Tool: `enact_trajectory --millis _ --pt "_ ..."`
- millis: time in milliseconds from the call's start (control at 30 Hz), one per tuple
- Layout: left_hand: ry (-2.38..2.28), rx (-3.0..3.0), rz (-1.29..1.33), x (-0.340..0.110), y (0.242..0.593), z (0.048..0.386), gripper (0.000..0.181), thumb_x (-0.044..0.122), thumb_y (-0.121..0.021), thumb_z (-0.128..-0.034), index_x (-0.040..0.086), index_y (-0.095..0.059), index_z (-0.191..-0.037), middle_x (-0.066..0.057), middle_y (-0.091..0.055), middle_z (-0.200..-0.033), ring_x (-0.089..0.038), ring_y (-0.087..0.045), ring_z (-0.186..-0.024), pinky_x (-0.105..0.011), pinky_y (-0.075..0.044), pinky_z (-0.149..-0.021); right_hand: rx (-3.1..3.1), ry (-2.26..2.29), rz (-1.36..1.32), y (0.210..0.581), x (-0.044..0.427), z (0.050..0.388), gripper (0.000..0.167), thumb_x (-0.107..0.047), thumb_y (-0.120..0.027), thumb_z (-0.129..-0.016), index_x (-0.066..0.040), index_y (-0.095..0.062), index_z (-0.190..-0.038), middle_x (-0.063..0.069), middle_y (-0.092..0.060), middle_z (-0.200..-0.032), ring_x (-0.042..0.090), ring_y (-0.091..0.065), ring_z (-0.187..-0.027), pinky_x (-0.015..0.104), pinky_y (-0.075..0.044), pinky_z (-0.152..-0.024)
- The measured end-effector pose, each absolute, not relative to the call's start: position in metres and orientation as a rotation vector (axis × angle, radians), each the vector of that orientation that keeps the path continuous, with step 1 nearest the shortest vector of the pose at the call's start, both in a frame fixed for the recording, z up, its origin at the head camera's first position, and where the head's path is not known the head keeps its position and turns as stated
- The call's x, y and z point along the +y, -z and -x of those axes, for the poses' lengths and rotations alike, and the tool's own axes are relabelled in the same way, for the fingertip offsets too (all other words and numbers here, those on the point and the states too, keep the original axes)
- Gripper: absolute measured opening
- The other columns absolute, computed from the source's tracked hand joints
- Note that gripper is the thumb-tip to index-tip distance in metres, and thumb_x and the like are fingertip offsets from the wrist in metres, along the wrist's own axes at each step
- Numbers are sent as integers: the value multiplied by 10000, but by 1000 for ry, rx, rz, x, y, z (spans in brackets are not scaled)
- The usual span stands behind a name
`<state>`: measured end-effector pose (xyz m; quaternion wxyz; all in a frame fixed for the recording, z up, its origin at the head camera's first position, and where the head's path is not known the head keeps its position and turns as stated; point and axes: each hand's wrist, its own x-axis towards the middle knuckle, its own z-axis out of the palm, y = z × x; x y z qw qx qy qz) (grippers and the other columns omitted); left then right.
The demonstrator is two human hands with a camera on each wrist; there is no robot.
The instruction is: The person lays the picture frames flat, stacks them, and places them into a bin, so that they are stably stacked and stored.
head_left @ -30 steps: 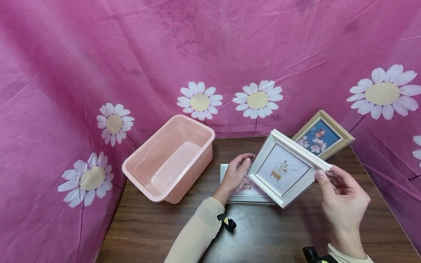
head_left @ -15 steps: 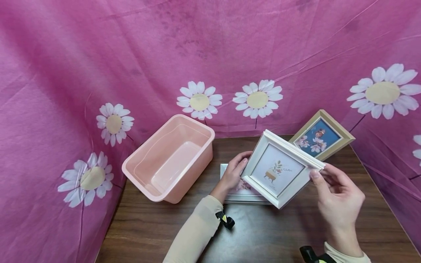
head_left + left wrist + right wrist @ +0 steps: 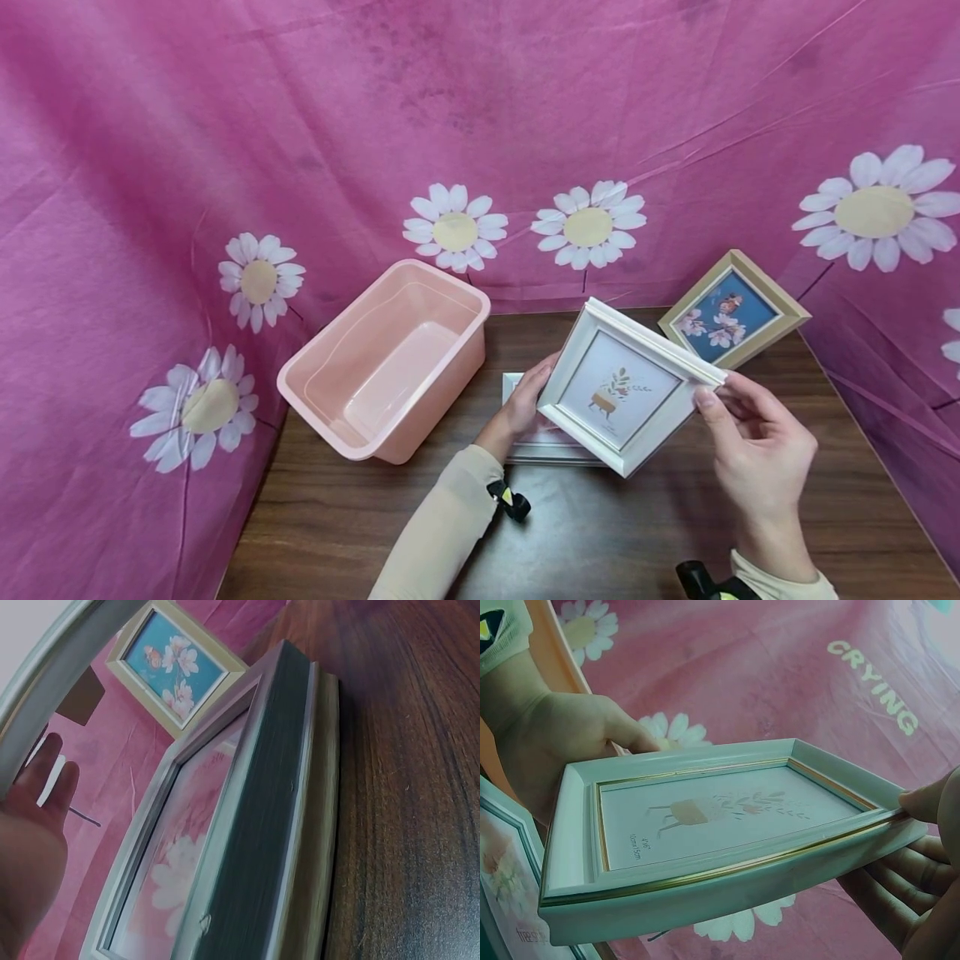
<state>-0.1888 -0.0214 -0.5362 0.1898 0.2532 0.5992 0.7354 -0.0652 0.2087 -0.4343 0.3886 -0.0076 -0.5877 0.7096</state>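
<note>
A white picture frame (image 3: 626, 387) with a plant print is held tilted above the table. My right hand (image 3: 765, 450) pinches its right corner, thumb on the front and fingers behind, as the right wrist view also shows. My left hand (image 3: 521, 406) is at the frame's left side, partly hidden behind it. In the left wrist view, the left fingers (image 3: 56, 784) look straight and lie near the frame's back; whether they touch it I cannot tell. Below lies a stack of frames, topped by a white frame with a pink flower picture (image 3: 180, 877), largely covered in the head view.
A pink plastic basin (image 3: 382, 367) stands on the left of the brown wooden table (image 3: 600, 533). At the back right, a tan frame with a blue flower picture (image 3: 735, 308) leans near the magenta daisy cloth (image 3: 480, 100). Black bands are on both wrists.
The right hand has carried the white frame leftward, toward the left hand. The left hand has shifted slightly left and is now more hidden behind the frame. More of the tan frame shows.
</note>
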Motion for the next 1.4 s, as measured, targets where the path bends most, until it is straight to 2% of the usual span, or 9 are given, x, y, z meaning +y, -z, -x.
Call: enact_trajectory --millis 167,300,433,600,800,867,967,1200,1400 --pt "-2075 1672 -725 -23 537 189 704 269 -217 -1070 -226 -294 -1564 -512 -391 -1496 98 -562 -1148 -179 -423 -1130 -1482 -1814 -10 435 207 66 289 257 -708 -831 195 -738 -1112 7 -828 -895 45 -777 -781 117 -608 -720" --pt "-2056 1737 -768 -24 537 190 696 278 -207 -1076 -225 -352 -1534 -502 -450 -1451 84 -560 -1153 -192 -428 -1136 -1477 -1818 -19 436 207 67 291 258 -707 -829 178 -747 -1107 7 -826 -896 48 -773 -789 115 -607 -724" --pt "-2050 1760 -792 -25 538 191 695 288 -224 -1067 -193 -360 -1550 -463 -450 -1499 62 -544 -1200 -193 -423 -1140 -1470 -1828 -28 436 207 67 286 264 -694 -833 190 -740 -1106 10 -825 -896 50 -772 -795 119 -609 -729" --pt "-2042 1697 -809 -27 538 193 717 319 -212 -1081 -158 -268 -1612 -428 -356 -1608 49 -498 -1288 -206 -380 -1182 -1475 -1823 -26 437 207 67 288 262 -697 -835 191 -740 -1110 5 -826 -896 45 -772 -793 117 -608 -730" --pt "-1982 1657 -794 -33 538 191 839 501 -207 -1124 -151 -160 -1650 -390 -238 -1700 -31 -405 -1442 -242 -289 -1274 -1460 -1844 -76 440 207 67 296 263 -705 -838 193 -734 -1124 18 -833 -920 56 -779 -813 122 -613 -744" --pt "-1964 1652 -799 -34 538 191 890 561 -213 -1117 -144 -146 -1656 -386 -232 -1705 -58 -392 -1459 -247 -283 -1279 -1464 -1843 -80 441 207 67 293 263 -704 -841 195 -733 -1125 20 -833 -924 57 -780 -817 123 -613 -745" --pt "-1961 1655 -817 -35 538 191 937 608 -226 -1109 -155 -156 -1648 -400 -247 -1690 -20 -406 -1430 -231 -295 -1265 -1465 -1843 -84 441 207 67 293 265 -702 -843 197 -731 -1126 23 -835 -929 59 -782 -821 125 -614 -746" --pt "-2012 1706 -853 -34 540 192 874 531 -260 -1119 -204 -264 -1591 -459 -350 -1594 85 -483 -1296 -183 -357 -1201 -1463 -1846 -109 442 207 67 307 274 -690 -843 183 -736 -1133 16 -833 -929 52 -783 -814 125 -614 -739" --pt "-2041 1783 -896 -32 538 193 718 388 -278 -1123 -199 -385 -1524 -447 -457 -1485 36 -534 -1233 -195 -419 -1134 -1452 -1853 -96 442 206 66 305 280 -688 -837 200 -728 -1128 25 -832 -924 61 -784 -817 133 -618 -741"
